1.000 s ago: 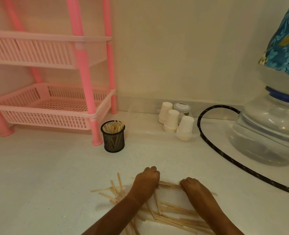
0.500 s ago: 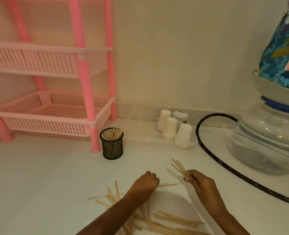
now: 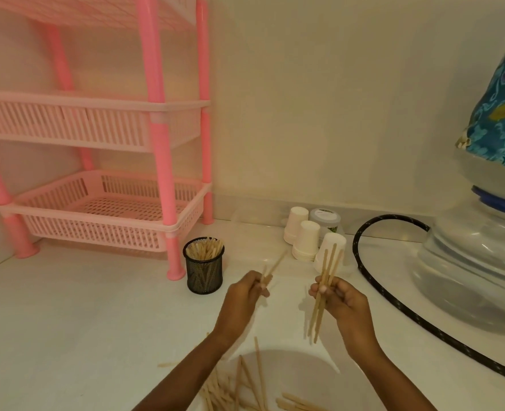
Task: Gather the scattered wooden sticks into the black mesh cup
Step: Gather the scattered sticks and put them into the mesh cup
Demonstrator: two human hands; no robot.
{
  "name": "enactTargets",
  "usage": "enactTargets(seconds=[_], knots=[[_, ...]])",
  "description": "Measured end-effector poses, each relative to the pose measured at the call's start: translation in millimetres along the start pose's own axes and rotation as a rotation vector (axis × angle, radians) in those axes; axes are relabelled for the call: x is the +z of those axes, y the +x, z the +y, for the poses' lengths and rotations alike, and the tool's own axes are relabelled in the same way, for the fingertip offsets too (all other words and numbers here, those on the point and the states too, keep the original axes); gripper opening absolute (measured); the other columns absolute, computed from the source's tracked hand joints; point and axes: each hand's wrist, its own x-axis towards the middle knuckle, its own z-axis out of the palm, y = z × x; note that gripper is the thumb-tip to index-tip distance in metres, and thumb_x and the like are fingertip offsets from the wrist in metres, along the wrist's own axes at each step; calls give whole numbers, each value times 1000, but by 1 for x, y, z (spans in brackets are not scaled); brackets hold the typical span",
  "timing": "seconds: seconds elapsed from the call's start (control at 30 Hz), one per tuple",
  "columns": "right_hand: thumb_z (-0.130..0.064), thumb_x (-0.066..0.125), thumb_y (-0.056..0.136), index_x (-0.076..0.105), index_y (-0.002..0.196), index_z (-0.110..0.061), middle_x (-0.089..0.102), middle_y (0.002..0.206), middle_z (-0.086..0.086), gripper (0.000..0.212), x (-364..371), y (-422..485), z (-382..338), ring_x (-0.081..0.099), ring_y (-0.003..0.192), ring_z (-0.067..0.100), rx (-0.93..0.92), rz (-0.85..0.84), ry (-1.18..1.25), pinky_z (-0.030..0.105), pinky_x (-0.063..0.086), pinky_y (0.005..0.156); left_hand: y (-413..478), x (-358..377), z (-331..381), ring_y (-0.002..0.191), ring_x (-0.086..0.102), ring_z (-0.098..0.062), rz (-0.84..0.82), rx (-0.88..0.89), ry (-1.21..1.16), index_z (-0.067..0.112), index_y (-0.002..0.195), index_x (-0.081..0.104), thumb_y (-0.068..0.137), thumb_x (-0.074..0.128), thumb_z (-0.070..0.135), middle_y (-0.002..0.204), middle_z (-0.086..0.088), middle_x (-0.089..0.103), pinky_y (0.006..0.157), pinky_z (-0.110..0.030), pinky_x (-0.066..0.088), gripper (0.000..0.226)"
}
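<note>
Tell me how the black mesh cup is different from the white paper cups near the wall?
The black mesh cup stands open end up, while the white paper cups sit upside down. The mesh cup's walls are wire net; the paper cups' are solid. The mesh cup holds wooden sticks; the paper cups' insides are hidden. Both stand on the white counter.

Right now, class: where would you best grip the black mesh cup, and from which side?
Probably round the wall of the black mesh cup, coming from the right: sticks fill its open top, and a pink rack leg crowds its left.
</note>
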Motion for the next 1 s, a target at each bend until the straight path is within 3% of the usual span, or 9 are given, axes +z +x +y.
enactTargets(seconds=[0.1, 0.23, 0.3, 0.4, 0.5, 0.67, 0.83, 0.93, 1.0], knots=[[2, 50, 87, 63, 87, -10, 67, 78, 7, 18, 24, 5, 0, 68, 65, 4, 14, -36, 75, 13, 55, 67, 11, -19, 3, 85, 61, -30, 133, -49, -292, 6, 86, 49, 93, 40, -7, 72, -8, 60, 87, -38, 46, 17], [2, 49, 88, 63, 84, -14, 67, 77, 5, 21, 64, 18, -1, 69, 68, 4, 22, -95, 140, 14, 55, 71, 31, -53, 1, 68, 65, -9, 324, -74, -541, 8, 87, 51, 92, 36, -11, 77, -8, 55, 75, -26, 49, 25], [2, 49, 88, 62, 85, -15, 67, 77, 4, 22, 85, 28, -4, 69, 69, 5, 1, -123, 172, 14, 55, 72, 41, -68, -1, 66, 65, 0, 403, -60, -532, 5, 95, 53, 93, 37, -10, 80, -6, 58, 73, -24, 51, 22], [2, 47, 90, 62, 85, -14, 65, 77, 3, 23, 117, 47, -11, 66, 72, 9, -34, -145, 197, 15, 55, 74, 53, -84, -3, 83, 64, -16, 508, -23, -438, -1, 104, 53, 93, 39, -6, 93, -10, 64, 76, -29, 53, 19], [3, 46, 90, 62, 90, -7, 64, 77, 3, 19, 146, 64, -17, 64, 76, 14, -66, -138, 203, 18, 54, 74, 65, -96, -5, 96, 61, -23, 594, 2, -390, 6, 96, 53, 92, 40, -7, 108, -20, 63, 80, -19, 51, 19], [1, 47, 91, 60, 78, -20, 65, 91, 21, 28, 179, 84, -17, 61, 97, 35, -125, -56, 122, 45, 46, 95, 75, -100, -14, 102, 61, -30, 640, -35, -291, 6, 93, 54, 92, 40, -8, 99, -7, 61, 97, -45, 46, 20], [1, 48, 90, 58, 77, -16, 66, 93, 25, 24, 196, 91, 2, 59, 99, 45, -130, 2, 64, 42, 47, 87, 73, -92, -32, 91, 60, -24, 594, -67, -199, 3, 92, 56, 91, 40, -8, 89, -8, 62, 85, -36, 49, 20], [1, 47, 90, 59, 74, -27, 66, 89, 11, 34, 202, 90, 14, 62, 95, 35, -108, -11, 51, 40, 47, 89, 71, -88, -44, 84, 59, -16, 592, -91, -150, 0, 97, 60, 91, 44, -6, 90, -5, 63, 73, -10, 46, 18], [-1, 48, 90, 60, 76, -25, 67, 89, 8, 31, 206, 89, 22, 63, 92, 26, -96, -27, 23, 39, 48, 90, 70, -87, -50, 83, 58, -13, 594, -93, -110, 1, 97, 63, 90, 46, -5, 91, -6, 64, 71, -10, 45, 19]])
